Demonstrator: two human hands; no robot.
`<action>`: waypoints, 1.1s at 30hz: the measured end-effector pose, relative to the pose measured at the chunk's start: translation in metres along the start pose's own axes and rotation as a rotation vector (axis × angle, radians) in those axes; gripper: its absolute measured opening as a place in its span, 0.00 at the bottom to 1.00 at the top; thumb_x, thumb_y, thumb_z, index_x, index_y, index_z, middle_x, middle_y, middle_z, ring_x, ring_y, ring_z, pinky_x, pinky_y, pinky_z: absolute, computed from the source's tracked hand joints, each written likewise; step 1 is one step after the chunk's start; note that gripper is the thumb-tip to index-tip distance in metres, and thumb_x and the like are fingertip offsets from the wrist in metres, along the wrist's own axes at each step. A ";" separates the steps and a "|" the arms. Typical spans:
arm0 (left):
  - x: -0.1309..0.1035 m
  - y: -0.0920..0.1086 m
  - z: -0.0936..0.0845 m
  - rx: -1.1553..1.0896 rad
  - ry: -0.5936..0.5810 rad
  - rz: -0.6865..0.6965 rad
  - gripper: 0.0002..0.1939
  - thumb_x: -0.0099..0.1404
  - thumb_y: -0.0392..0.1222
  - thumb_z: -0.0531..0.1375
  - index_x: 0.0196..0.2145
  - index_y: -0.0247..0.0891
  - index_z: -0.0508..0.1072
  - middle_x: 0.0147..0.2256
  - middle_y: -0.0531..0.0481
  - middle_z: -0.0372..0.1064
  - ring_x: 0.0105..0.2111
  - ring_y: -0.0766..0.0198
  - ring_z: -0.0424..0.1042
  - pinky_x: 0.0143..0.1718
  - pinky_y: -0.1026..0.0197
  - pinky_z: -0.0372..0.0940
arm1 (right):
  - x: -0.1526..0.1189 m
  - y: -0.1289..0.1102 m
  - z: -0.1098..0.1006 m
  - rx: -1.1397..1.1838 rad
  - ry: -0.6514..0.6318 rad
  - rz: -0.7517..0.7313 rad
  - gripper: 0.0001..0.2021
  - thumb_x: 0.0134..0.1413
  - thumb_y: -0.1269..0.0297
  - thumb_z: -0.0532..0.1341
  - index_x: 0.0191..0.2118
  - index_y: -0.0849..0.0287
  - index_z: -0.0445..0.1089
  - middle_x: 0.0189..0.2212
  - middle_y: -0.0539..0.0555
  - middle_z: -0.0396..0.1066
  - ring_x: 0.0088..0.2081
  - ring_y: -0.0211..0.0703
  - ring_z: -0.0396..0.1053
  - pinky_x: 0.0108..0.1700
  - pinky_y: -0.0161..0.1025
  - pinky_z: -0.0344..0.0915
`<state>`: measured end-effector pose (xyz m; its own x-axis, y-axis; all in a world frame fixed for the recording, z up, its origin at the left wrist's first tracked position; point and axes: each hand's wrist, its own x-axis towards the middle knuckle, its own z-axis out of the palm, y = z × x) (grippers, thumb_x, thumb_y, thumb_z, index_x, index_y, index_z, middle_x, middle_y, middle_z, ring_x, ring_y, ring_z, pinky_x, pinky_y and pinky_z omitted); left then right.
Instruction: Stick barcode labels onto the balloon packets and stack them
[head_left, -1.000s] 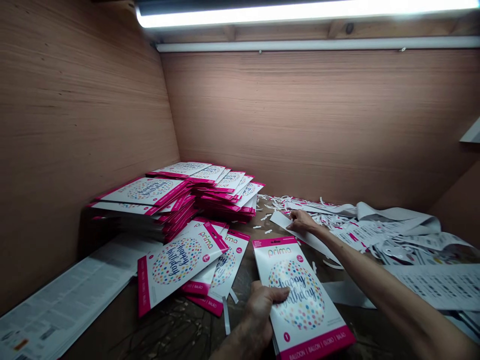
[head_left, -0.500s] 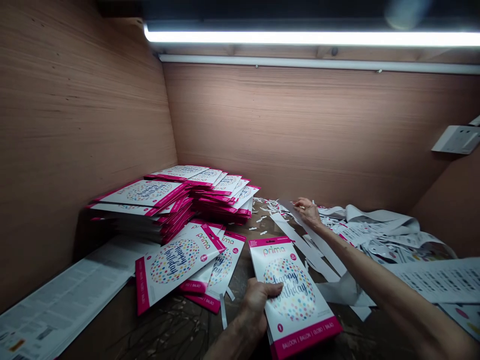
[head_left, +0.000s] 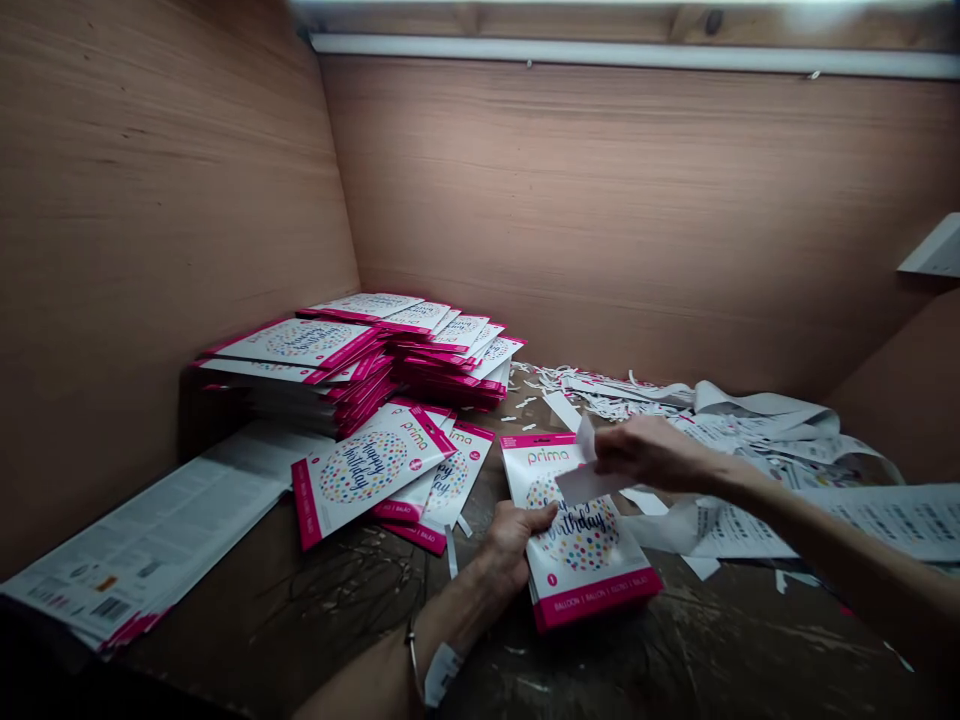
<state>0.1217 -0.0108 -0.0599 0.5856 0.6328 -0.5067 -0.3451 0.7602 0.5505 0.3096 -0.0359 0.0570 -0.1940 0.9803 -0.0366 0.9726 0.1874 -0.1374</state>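
My left hand [head_left: 517, 540] grips the left edge of a stack of white and pink "happy birthday" balloon packets [head_left: 592, 590], thumb on the top one. Above the upper part of that stack, my right hand [head_left: 637, 452] is closed on a white paper strip [head_left: 589, 482], which partly covers the packet's print. Left of my left hand, a few loose packets [head_left: 364, 470] lie overlapping on the table. Behind them stand tall piles of the same packets [head_left: 300, 342].
Flat printed sheets [head_left: 165, 540] lie at the left on the dark table [head_left: 315, 640]. Paper scraps and curled strips [head_left: 765, 415] are heaped at the right rear. Wooden walls [head_left: 562, 200] enclose the back and sides; a white socket [head_left: 934, 245] is at the right.
My right hand has come back from the scraps toward the packet stack, bringing a paper strip over it. My left hand still holds the stack. The view has tilted down.
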 end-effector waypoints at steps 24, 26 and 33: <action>-0.059 0.037 0.004 0.136 0.137 0.205 0.17 0.45 0.24 0.62 0.36 0.30 0.69 0.23 0.46 0.73 0.26 0.53 0.74 0.37 0.43 0.67 | -0.025 0.014 0.013 0.715 -0.107 0.005 0.37 0.35 0.52 0.68 0.55 0.53 0.59 0.33 0.50 0.63 0.29 0.37 0.61 0.28 0.33 0.57; -0.081 0.043 -0.002 0.145 0.116 0.209 0.20 0.45 0.25 0.62 0.38 0.29 0.68 0.27 0.43 0.74 0.29 0.51 0.74 0.38 0.42 0.67 | -0.035 0.015 0.009 0.721 -0.116 0.011 0.28 0.37 0.51 0.67 0.47 0.56 0.67 0.26 0.49 0.62 0.26 0.37 0.59 0.26 0.34 0.54; -0.133 0.035 -0.020 0.110 0.117 0.174 0.24 0.49 0.27 0.62 0.45 0.28 0.66 0.33 0.37 0.75 0.37 0.44 0.73 0.42 0.42 0.65 | -0.051 -0.015 0.034 0.487 0.242 -0.070 0.17 0.57 0.52 0.51 0.28 0.59 0.67 0.21 0.49 0.61 0.24 0.36 0.57 0.26 0.35 0.52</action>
<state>0.0174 -0.0649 0.0137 0.4328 0.7706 -0.4679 -0.3479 0.6216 0.7019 0.3002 -0.0910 0.0269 -0.1650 0.9637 0.2100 0.7755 0.2583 -0.5761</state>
